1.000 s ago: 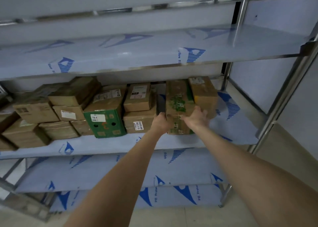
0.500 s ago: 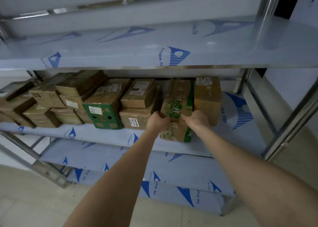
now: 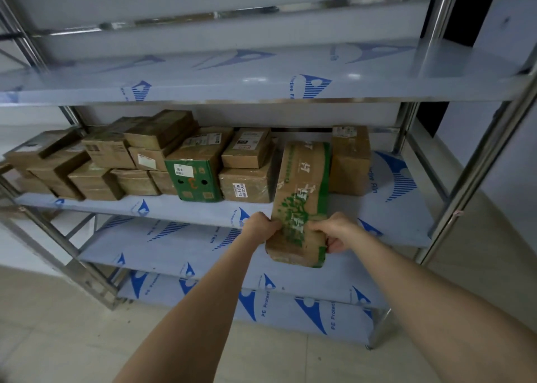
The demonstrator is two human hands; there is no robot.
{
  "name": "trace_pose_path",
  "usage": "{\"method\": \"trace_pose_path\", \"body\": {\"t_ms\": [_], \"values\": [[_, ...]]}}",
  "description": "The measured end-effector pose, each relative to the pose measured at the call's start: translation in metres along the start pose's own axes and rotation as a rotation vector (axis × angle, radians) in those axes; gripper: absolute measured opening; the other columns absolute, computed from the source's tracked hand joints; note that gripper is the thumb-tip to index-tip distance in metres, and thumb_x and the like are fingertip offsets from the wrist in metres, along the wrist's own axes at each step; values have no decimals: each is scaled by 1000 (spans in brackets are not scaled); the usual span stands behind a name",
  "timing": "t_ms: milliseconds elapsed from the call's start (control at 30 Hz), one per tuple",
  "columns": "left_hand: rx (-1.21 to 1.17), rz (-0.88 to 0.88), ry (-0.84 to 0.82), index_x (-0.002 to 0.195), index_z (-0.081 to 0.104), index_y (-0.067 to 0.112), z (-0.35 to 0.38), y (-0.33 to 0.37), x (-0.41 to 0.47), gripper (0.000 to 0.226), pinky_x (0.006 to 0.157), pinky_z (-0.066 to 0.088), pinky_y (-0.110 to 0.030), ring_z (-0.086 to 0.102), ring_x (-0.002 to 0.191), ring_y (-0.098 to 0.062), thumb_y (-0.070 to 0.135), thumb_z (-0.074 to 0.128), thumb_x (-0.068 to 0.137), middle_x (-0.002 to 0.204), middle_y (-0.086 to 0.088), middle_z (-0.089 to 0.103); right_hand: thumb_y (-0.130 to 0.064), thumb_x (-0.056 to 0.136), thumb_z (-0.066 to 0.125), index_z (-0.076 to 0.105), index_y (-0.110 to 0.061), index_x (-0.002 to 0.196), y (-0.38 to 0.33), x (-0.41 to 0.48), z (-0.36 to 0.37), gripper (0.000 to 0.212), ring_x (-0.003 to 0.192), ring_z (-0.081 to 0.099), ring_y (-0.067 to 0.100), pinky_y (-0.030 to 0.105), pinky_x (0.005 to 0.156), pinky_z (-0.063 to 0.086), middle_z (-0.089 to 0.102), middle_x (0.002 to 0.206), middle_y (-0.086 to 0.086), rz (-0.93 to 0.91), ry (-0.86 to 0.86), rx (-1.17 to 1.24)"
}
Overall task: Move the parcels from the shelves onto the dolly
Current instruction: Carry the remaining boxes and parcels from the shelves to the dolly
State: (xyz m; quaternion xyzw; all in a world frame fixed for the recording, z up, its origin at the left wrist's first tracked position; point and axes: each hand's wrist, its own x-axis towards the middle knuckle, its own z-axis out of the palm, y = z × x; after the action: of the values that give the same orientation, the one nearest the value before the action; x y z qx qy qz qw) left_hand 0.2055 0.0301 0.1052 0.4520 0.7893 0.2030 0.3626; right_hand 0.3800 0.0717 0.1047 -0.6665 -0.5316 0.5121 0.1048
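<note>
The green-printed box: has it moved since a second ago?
Yes. The green-printed box has slid forward, toward the person: its near end now overhangs the front of the shelf, while the tall brown box beside it stays back.

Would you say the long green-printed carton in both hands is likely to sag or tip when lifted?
Probably stiff: the green-printed carton overhangs the shelf unbent. Its far end may dip, since left hand and right hand grip only the near end.
</note>
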Motion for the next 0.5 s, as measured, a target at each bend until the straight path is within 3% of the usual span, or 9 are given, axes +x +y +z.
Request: {"method": "trace_pose_path", "body": {"t_ms": [67, 167, 233, 333, 500], "values": [[-50, -35, -49, 111, 58, -5, 9, -12, -6, 46, 88, 55, -42, 63, 101, -31, 34, 63, 88, 112, -20, 63, -29, 87, 72, 53, -4, 111, 14, -11, 8, 40, 86, 63, 24, 32, 65, 55, 62, 112, 16, 69, -45, -16], [-90, -27, -71, 109, 59, -4, 18, -20, -13, 39, 87, 55, -46, 64, 102, -33, 30, 63, 88, 114, -21, 64, -31, 85, 74, 55, -1, 115, 26, -9, 19, 46, 104, 63, 29, 41, 88, 55, 63, 114, 12, 55, 0, 84], [-108, -19, -95, 120, 52, 1, 21, -17, -18, 42, 88, 55, -44, 62, 105, -32, 29, 60, 91, 119, -19, 61, -40, 85, 72, 53, -8, 116, 27, -8, 23, 48, 103, 62, 27, 38, 83, 53, 62, 114, 10, -35, 113, -12], [-111, -34, -121, 129, 44, 5, 25, -9, -21, 47, 90, 53, -40, 58, 104, -28, 29, 59, 92, 124, -16, 57, -47, 84, 70, 39, -13, 134, 25, -6, 25, 68, 110, 59, 28, 35, 81, 49, 58, 128, 8, -133, 259, -123], [-321, 44, 28, 135, 40, 10, 21, 18, -5, 63, 100, 47, -45, 55, 117, -28, 26, 70, 83, 129, -9, 55, -15, 74, 81, 33, -16, 141, 32, 7, 22, 83, 118, 54, 28, 39, 94, 47, 55, 133, 9, -158, 141, 25]]}}
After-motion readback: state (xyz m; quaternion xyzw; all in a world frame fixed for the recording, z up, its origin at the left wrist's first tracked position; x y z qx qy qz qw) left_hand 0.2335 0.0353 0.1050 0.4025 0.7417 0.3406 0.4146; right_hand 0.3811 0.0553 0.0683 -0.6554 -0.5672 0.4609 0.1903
